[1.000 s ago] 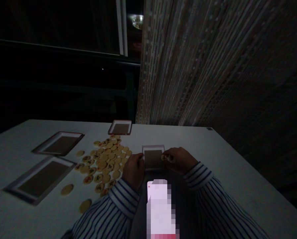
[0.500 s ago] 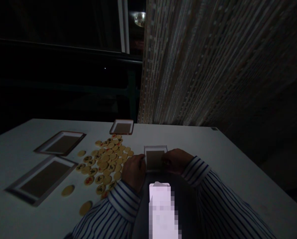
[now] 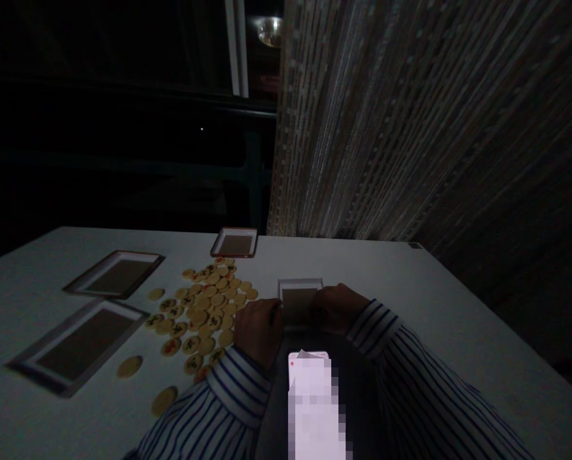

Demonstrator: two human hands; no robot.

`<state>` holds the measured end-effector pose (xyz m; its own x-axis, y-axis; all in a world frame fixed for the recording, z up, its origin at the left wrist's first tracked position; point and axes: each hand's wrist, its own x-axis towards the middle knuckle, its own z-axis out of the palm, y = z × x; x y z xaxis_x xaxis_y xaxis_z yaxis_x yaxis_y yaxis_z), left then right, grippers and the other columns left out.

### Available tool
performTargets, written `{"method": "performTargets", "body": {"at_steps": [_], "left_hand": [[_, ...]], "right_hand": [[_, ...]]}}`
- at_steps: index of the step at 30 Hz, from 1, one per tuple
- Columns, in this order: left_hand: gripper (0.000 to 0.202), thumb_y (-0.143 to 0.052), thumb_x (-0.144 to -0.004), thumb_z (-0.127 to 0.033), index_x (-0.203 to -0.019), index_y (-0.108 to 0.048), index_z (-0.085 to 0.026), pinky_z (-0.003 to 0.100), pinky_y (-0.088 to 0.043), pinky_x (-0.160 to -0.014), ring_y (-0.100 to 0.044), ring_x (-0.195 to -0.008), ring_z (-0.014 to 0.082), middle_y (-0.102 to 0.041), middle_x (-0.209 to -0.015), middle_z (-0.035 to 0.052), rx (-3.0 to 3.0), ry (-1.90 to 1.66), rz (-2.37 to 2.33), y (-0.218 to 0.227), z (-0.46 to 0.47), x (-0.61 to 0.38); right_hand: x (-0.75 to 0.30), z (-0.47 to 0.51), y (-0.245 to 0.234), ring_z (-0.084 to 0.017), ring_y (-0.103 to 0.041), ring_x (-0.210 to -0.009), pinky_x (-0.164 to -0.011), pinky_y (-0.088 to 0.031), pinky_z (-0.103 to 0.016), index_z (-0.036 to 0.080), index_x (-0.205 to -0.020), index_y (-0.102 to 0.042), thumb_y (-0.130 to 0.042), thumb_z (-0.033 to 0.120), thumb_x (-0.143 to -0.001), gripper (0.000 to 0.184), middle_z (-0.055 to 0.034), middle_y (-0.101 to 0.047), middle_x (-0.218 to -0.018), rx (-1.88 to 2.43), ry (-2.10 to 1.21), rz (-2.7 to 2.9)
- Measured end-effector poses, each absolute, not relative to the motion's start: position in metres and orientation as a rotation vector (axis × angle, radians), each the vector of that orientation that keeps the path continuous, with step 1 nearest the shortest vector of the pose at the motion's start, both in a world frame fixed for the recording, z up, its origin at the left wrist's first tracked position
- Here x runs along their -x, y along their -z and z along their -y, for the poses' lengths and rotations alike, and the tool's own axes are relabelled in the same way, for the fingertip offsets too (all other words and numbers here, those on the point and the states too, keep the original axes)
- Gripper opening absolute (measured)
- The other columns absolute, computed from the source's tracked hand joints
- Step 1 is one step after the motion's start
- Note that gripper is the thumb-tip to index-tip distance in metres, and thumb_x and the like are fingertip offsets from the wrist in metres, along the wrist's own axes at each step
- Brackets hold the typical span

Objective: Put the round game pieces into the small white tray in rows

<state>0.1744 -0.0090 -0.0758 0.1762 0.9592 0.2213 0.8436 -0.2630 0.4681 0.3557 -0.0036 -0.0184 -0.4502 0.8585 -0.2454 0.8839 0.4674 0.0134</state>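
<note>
Nearest, a pale rectangular object (image 3: 312, 402), pixelated past naming, below blue-striped white shirt cuffs (image 3: 238, 383). Left hand (image 3: 258, 332), fingers (image 3: 272, 313) pressed together at the left edge of a small white-framed tray with brown base (image 3: 299, 282); right hand (image 3: 339, 309), fingers curled at the tray's right edge, tips shadowed, any pinch impossible to tell. Beyond, left of the tray, a loose heap of round cream discs with dark and red characters (image 3: 206, 313), then three further white-framed brown trays (image 3: 113, 275).
</note>
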Motion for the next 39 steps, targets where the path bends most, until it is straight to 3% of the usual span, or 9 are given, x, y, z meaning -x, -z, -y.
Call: {"method": "performTargets", "body": {"at_steps": [6, 14, 19, 39], "left_hand": [[0.026, -0.044, -0.081, -0.025, -0.097, -0.065, -0.021, 0.035, -0.04, -0.082, -0.058, -0.091, 0.0209, -0.067, -0.095, 0.0037, -2.2, -0.693, -1.729, 0.076, 0.01, -0.173], [0.026, -0.044, -0.08, -0.024, -0.097, -0.064, -0.021, 0.035, -0.039, -0.083, -0.057, -0.092, 0.0215, -0.067, -0.096, 0.0041, -2.188, -0.707, -1.728, 0.078, 0.009, -0.174], [0.027, -0.043, -0.081, -0.024, -0.096, -0.065, -0.02, 0.034, -0.04, -0.084, -0.058, -0.091, 0.0207, -0.067, -0.096, 0.0041, -2.196, -0.738, -1.706, 0.078, 0.009, -0.173], [0.026, -0.044, -0.08, -0.024, -0.095, -0.065, -0.02, 0.034, -0.04, -0.083, -0.058, -0.09, 0.0207, -0.068, -0.094, 0.0041, -2.233, -0.747, -1.723, 0.08, 0.009, -0.173]], "right_hand": [[-0.356, 0.006, 0.015, -0.022, -0.059, -0.089, -0.072, -0.039, -0.031, 0.024, -0.088, -0.066, -0.051, 0.036, -0.074, 0.024, -0.0055, -0.065, -0.096, -1.519, 0.177, -2.514], [-0.368, 0.0, 0.016, -0.02, -0.058, -0.087, -0.07, -0.038, -0.029, 0.024, -0.092, -0.066, -0.047, 0.03, -0.078, 0.024, -0.0057, -0.066, -0.091, -1.456, 0.158, -2.593], [-0.364, 0.0, 0.018, -0.022, -0.058, -0.085, -0.065, -0.038, -0.03, 0.023, -0.084, -0.067, -0.046, 0.031, -0.078, 0.024, -0.0068, -0.066, -0.091, -1.471, 0.074, -2.53], [-0.361, 0.001, 0.018, -0.021, -0.058, -0.087, -0.067, -0.04, -0.029, 0.023, -0.087, -0.068, -0.048, 0.032, -0.077, 0.024, -0.0081, -0.065, -0.094, -1.464, 0.067, -2.491]]}}
